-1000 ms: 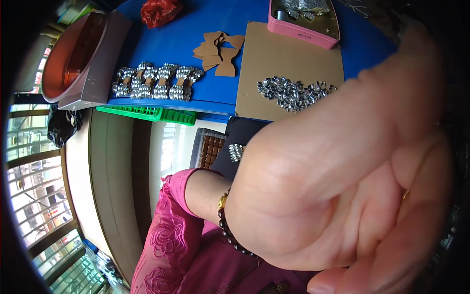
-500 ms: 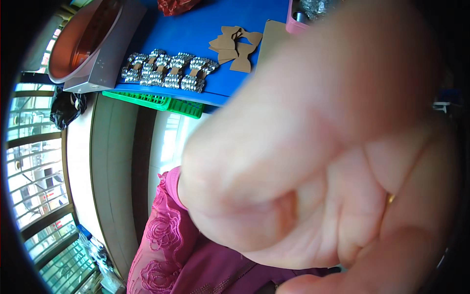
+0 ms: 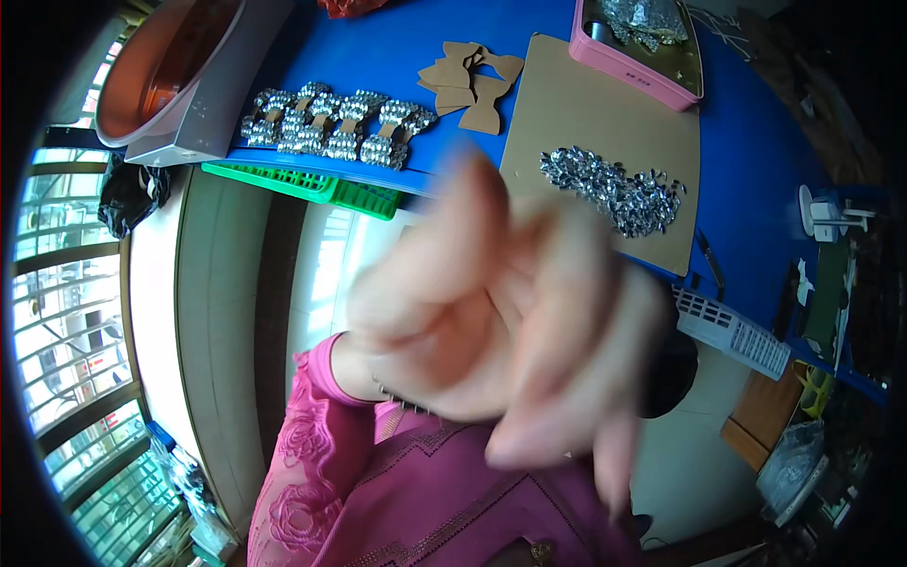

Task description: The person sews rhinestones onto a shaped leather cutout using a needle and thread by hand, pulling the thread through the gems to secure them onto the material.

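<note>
Hands: one blurred hand hangs near the lens, fingers loosely spread, holding nothing.

I'm at a craft workbench: blue table, cardboard bow cutouts, sequinned bows, loose silver sequins.

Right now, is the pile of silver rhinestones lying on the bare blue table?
No, the pile of silver rhinestones lies on the brown cardboard sheet, which itself rests on the blue table.
</note>
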Demonstrator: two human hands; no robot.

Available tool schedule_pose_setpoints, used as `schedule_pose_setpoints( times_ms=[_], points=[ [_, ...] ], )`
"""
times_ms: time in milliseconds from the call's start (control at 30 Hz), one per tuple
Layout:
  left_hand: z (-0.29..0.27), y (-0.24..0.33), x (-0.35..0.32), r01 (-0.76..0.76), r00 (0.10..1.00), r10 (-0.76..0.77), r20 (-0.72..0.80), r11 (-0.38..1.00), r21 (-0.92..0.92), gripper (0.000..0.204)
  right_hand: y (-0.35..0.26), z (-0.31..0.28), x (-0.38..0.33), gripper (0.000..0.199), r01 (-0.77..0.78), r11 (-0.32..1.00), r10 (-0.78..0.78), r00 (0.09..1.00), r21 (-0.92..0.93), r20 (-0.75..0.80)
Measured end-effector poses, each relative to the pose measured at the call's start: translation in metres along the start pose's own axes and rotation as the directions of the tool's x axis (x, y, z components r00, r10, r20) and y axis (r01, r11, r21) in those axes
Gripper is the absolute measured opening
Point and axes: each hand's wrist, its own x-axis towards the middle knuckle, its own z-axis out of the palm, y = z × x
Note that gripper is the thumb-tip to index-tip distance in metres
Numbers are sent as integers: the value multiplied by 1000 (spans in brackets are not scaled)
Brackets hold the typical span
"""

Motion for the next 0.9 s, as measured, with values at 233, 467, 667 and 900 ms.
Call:
schedule_pose_setpoints(
  times_ms=[233,467,667,900],
  points=[
    [-92,-25,-155,687,335,165,-928,631,361,23,-25,-6,-8,12,-335,863,271,939,379,213],
    [-130,-32,-183,494,205,222,-953,818,296,21,-42,3,-20,12,-403,785,266,905,470,332],
    [-139,-20,-169,335,433,81,-898,910,244,13,-59,8,-26,11,-297,906,210,934,302,288],
    [-128,-28,-147,535,431,409,-804,602,593,11,-62,-17,-31,9,70,994,-64,996,-84,69]
  ],
)
